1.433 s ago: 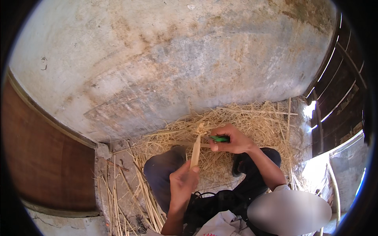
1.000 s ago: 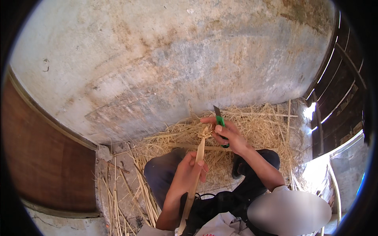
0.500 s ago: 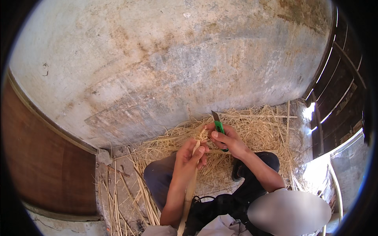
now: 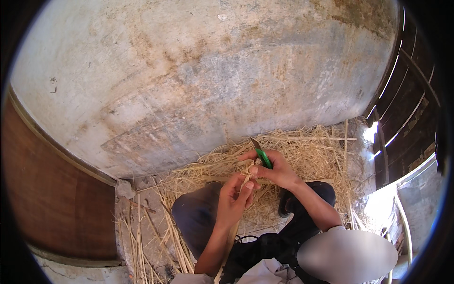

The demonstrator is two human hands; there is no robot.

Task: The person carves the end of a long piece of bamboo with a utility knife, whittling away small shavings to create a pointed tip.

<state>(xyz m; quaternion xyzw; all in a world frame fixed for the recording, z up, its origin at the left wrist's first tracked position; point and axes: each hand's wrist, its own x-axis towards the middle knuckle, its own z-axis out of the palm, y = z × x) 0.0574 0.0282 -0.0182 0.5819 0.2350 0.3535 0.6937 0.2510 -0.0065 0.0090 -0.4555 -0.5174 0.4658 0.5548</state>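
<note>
Stained pale wall (image 4: 227, 71) on the far side, loose shavings (image 4: 312, 156) heaped at its foot; both hands meet nearer, at one strip's end.

From my remote seat: left hand (image 4: 235, 196) pinches the pale strip (image 4: 231, 236) close to its far end, the rest running near, past the wrist toward the lap. Right hand (image 4: 281, 173) grasps a green-handled knife (image 4: 263, 158), blade pointing far and slightly left; its thumb is at the frayed curls (image 4: 246, 166), though whether pinching or merely touching I can't tell. My judgement: a firm left pinch just below the curls should steady the thin end. I'd angle the blade outward during finger work, lest a tug swing it toward the left fingertips. Thin sticks (image 4: 137, 241) lie well off to the left.
</note>
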